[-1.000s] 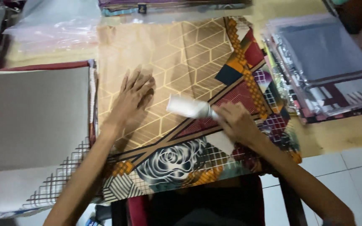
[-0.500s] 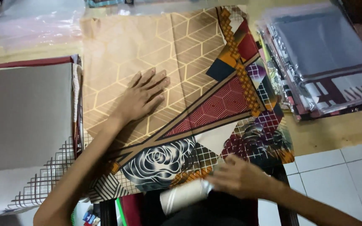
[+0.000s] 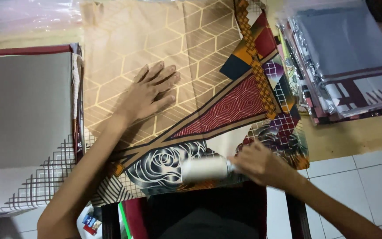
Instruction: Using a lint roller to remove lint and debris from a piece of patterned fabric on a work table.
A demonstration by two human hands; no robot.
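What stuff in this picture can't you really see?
- Head view: the white roller is motion-blurred, so its surface is unclear.
- The right hand is blurred; its fingers hide the roller's handle.
- The left hand covers part of the patterned cloth.
- The folded fabric stack is cut off by the right edge.

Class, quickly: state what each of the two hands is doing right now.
Left hand: open, flat on the tan hexagon-patterned folded cloth.
Right hand: closed, holding the white cylindrical lint roller.
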